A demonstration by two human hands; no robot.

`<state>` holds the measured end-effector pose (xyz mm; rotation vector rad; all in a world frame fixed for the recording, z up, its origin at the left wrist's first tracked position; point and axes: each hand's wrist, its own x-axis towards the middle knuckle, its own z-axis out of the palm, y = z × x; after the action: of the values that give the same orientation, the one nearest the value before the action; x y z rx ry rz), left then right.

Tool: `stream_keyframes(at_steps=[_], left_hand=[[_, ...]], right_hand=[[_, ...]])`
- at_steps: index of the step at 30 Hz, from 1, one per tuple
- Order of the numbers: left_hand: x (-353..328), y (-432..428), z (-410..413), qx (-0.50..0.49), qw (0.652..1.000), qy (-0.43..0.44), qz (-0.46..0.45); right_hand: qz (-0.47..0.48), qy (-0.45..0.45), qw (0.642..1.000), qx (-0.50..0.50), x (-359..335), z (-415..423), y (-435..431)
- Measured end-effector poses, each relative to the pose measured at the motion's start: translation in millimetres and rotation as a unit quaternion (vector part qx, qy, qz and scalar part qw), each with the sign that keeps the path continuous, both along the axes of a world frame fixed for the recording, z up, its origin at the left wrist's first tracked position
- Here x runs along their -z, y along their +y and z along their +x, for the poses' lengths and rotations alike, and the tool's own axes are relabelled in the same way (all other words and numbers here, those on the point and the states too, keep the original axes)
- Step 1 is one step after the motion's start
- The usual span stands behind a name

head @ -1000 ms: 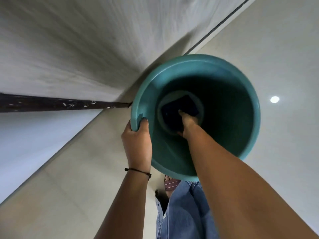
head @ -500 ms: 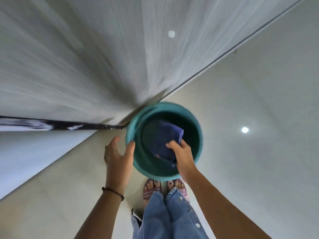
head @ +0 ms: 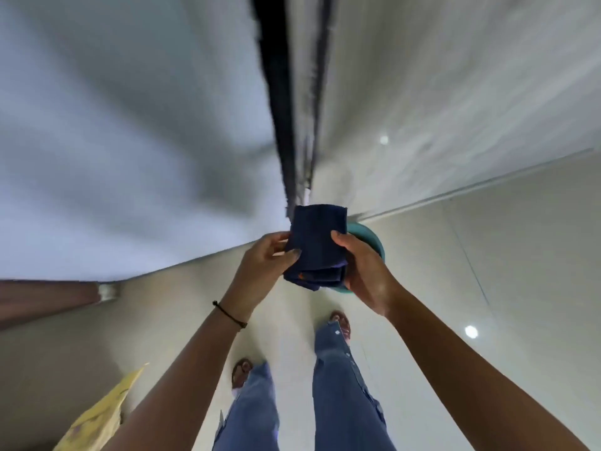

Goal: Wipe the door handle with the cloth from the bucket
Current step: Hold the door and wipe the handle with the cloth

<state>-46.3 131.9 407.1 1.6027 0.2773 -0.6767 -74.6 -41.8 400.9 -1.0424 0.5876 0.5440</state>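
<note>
A folded dark blue cloth (head: 317, 244) is held up in front of me by both hands. My left hand (head: 265, 258) pinches its left edge and my right hand (head: 364, 271) grips its right side from below. The teal bucket (head: 370, 239) stands on the floor behind the cloth and my right hand, only part of its rim showing. No door handle is visible; the picture is blurred.
A dark vertical door edge or frame (head: 286, 109) runs up between a pale wall at the left and a grey door face at the right. A brown post (head: 48, 297) lies at the left, a yellow object (head: 104, 415) at the lower left. My feet stand on pale tile.
My right hand has lifted the cloth out of the bucket. My left hand let go of the bucket rim and took hold of the cloth. The view rose and the bucket stayed on the floor.
</note>
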Motion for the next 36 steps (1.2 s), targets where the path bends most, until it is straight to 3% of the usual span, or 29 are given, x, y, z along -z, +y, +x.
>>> stream_keyframes(at_steps=[4, 10, 14, 21, 23, 26, 31, 36], left_hand=[[-41.8, 114.0, -39.2, -0.105, 0.993, 0.006, -0.057], [-92.2, 306.8, -104.8, -0.220, 0.971, -0.043, -0.081], [-126.7, 422.3, -119.6, -0.280, 0.948, -0.142, 0.053], [-171.2, 562.5, -87.6, -0.332, 0.868, -0.286, 0.233], [-179.9, 594.7, -68.9, -0.338, 0.834, -0.326, 0.291], [-193.1, 636.2, -38.4, -0.384, 0.767, -0.387, 0.338], [-206.0, 695.6, -2.4, -0.366, 0.716, -0.443, 0.396], [-198.6, 735.1, 23.4, -0.333, 0.672, -0.476, 0.459]], right_hand=[[-0.031, -0.037, 0.994, -0.095, -38.0, -0.2, 90.8], [-0.008, -0.083, 0.988, -0.128, -77.6, -40.4, 289.3], [-0.097, -0.134, 0.976, -0.139, -118.1, -35.1, 411.2], [-0.145, -0.365, 0.918, -0.045, -223.0, 37.5, 542.3], [-0.168, -0.427, 0.889, -0.012, -239.3, 54.8, 571.6], [-0.247, -0.523, 0.816, -0.002, -247.4, 73.3, 618.2], [-0.355, -0.592, 0.718, -0.082, -224.8, 90.3, 700.6], [-0.531, -0.612, 0.559, -0.177, -188.3, 80.8, 757.9]])
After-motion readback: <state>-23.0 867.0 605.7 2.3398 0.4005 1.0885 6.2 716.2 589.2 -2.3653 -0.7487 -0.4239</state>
